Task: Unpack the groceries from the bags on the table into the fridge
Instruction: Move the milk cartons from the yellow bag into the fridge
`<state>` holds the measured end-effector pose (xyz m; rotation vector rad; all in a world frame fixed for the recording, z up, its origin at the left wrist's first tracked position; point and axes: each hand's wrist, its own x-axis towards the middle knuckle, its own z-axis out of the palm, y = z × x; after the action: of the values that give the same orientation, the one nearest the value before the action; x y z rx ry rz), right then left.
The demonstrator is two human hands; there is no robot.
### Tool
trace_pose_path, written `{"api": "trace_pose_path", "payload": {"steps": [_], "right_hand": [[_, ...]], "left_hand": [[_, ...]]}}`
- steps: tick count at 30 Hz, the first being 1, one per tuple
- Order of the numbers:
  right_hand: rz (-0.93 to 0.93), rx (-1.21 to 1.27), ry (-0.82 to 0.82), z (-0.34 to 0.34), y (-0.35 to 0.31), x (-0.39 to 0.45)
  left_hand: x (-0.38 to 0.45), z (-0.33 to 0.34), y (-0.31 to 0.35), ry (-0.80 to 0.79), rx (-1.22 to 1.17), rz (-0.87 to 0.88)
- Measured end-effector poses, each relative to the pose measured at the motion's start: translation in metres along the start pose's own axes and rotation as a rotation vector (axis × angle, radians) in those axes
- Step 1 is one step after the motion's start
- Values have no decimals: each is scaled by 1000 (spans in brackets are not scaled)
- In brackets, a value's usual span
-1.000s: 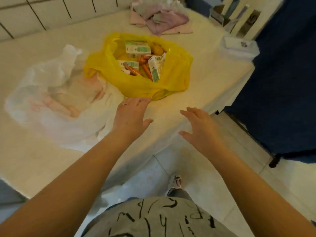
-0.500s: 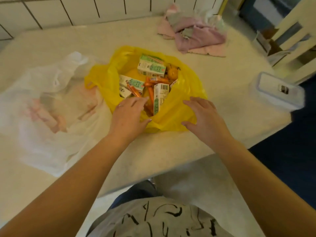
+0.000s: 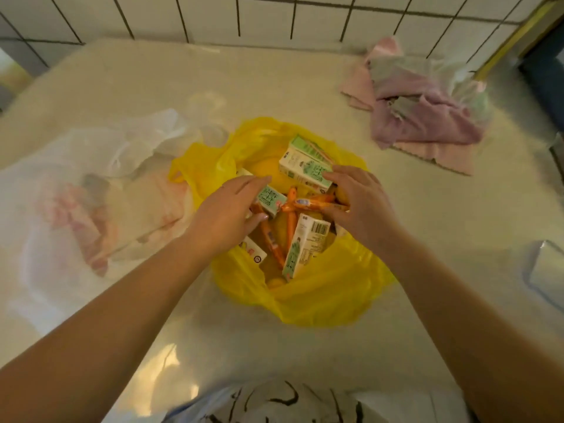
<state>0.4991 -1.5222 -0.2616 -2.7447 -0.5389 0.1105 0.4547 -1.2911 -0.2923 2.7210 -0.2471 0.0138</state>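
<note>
Near edge, 6 o'clock: patterned shirt (image 3: 274, 401), both forearms reaching up over the table (image 3: 244, 346).

Centre: yellow bag (image 3: 320, 294), mouth open, lying on the table. Inside I count several small green-and-white cartons, orange wrapped sticks (image 3: 290, 227) and yellow fruit (image 3: 276, 282) low in the bag. One carton stands on end at the bag's 5 o'clock, barcode up (image 3: 305, 242).

Left hand (image 3: 225, 215) is inside the bag mouth at its 9 o'clock, fingers stretched loosely over a carton (image 3: 270, 200), thumb under it; I cannot tell whether it grips yet. Right hand (image 3: 360, 206) is at the bag's 2 o'clock, fingers spread and bent, tips touching the far carton (image 3: 305, 169), thumb down by the orange sticks; grip not settled either.

At 9 o'clock, touching the yellow bag: white bag (image 3: 76, 184), translucent, something pink (image 3: 88, 221) showing through, contents unclear.

At 3 o'clock, table edge: a pale box (image 3: 546, 273), cut off.

Far, 1 o'clock: heap of pink cloths (image 3: 421, 117). Beyond, tiled wall (image 3: 274, 16).
</note>
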Motion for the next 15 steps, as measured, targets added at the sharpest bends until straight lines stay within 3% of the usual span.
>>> {"api": "trace_pose_path", "payload": {"steps": [9,15], "right_hand": [[-75,-45,-206,29,40,85],[-49,-119,-209,46,54,99]], "left_hand": [[59,16,-12,-235,121,36],[75,34,-20,-358,141,55]]}}
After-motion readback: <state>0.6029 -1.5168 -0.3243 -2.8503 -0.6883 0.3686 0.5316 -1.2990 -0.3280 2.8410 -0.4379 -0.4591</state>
